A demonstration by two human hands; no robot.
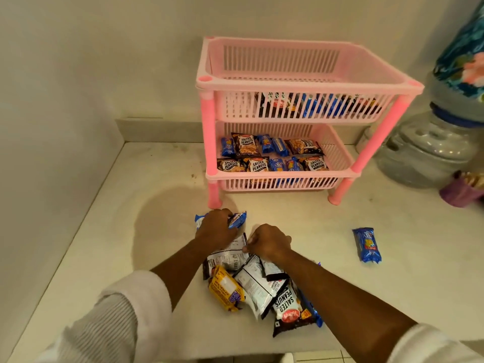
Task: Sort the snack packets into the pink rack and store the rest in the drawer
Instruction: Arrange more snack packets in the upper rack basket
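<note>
The left hand (215,229) covers the middle of a blue packet (237,220), so only its 2 ends show. The right hand (269,242) hides whatever its fingertips meet in the pile (258,286), and the right forearm crosses over the pile's right side, leaving 1 blue edge visible. Behind the slats of the rack (301,82), the top tier's packets (314,106) are only striped glimpses, their print unreadable. At the right edge of the frame, a patterned bottle (463,56), a grey jug (429,153) and a purple cup (458,192) are cut off and blurred.
</note>
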